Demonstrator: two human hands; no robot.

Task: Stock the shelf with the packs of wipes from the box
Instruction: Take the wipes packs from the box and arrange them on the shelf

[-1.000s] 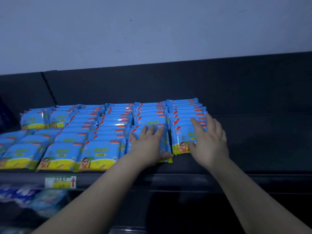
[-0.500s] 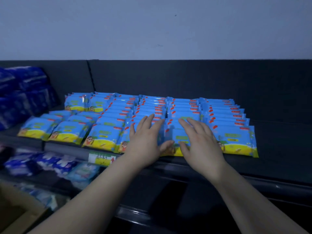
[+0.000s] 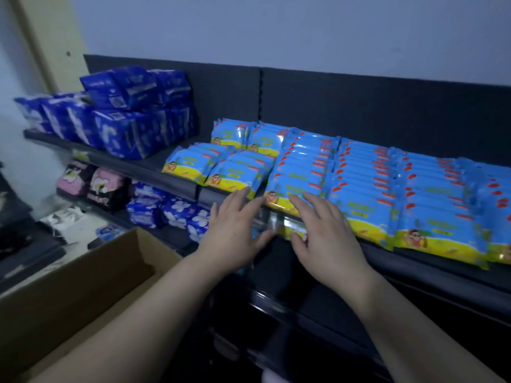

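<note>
Head view: blue-and-yellow plastic wipe packs [image 3: 359, 189] rowed along dark shelf [image 3: 431, 275] front edge. Grip released, empty, on left hand [image 3: 232, 239] and right hand [image 3: 329, 241]. Next, likely: dip into brown cardboard box [image 3: 83, 286], lift packs squarely, set rows flush.

Glossy dark blue plastic packs with white print [image 3: 132, 114] are stacked in two layers at ten o'clock in the view. Below them, at nine o'clock, soft pink packs [image 3: 73, 176] and a black pack with white lettering [image 3: 106, 186] are set side by side. At the three o'clock side of these, blue packs printed with white flowers [image 3: 177, 211] are piled. A pale grey painted wall [image 3: 276, 31] is seen at twelve o'clock, and a beige upright strip [image 3: 47, 37] at eleven.
</note>
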